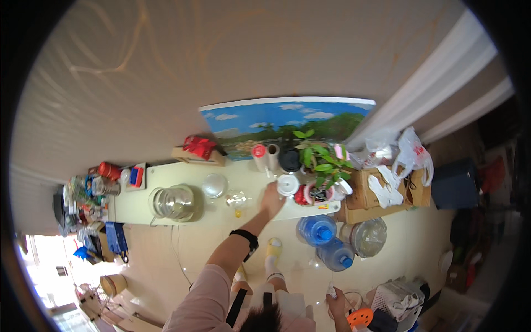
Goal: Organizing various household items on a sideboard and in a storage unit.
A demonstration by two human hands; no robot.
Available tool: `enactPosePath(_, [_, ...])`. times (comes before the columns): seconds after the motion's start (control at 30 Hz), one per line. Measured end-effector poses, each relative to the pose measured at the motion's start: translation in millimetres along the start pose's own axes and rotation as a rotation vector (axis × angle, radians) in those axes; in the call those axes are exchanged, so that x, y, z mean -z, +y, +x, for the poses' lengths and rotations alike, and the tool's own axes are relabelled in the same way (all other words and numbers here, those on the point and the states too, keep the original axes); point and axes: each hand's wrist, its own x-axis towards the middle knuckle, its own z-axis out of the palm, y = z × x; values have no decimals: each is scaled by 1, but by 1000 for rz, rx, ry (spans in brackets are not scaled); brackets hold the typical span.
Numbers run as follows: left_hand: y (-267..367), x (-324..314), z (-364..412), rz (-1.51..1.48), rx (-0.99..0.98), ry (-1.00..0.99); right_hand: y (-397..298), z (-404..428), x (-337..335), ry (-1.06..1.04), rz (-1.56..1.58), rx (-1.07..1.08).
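Note:
My left hand (271,201) reaches over the long pale table (137,199), its fingers and thumb against the near left side of a container with a round white lid (288,184). The grip is partly hidden from above. Low on the right, away from the table, my right hand (337,306) is closed around a small crumpled white cloth or tissue (331,291). Left of my left hand are a clear glass bowl or cover (236,199), a round translucent lid (214,185) and a large glass jar (173,202).
Behind the container stand paper rolls (259,152), a black-lidded container (290,160) and a leafy plant (321,159). Cardboard boxes (365,191) adjoin the table's right end. Blue water bottles (317,230) and a lined bin (368,237) stand on the floor. A cable (176,249) hangs at left.

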Motion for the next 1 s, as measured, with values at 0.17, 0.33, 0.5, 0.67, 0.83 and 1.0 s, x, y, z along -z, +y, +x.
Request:
enactPosePath(0.17, [21,49,-110,-2,-46,-130,-17,33,-39,-57,104,145])
enactPosePath(0.33, [0,107,-248,-84,52,-368,-48,64,-87,-284,-35,246])
enactPosePath(0.5, [-49,175,-380,-103,319,-193,-107,42,-146,-334,-318,741])
enactPosePath(0.67, [-96,223,-506,-226,554,162,-163,-25,-227,-613,-365,723])
enactPosePath(0.83, [-118,271,-582,-238,591,369,-170,-88,-321,-776,-349,1061])
enactPosePath(1.0, [-128,304,-629,-245,648,470,-205,-175,-375,-977,-445,1007])
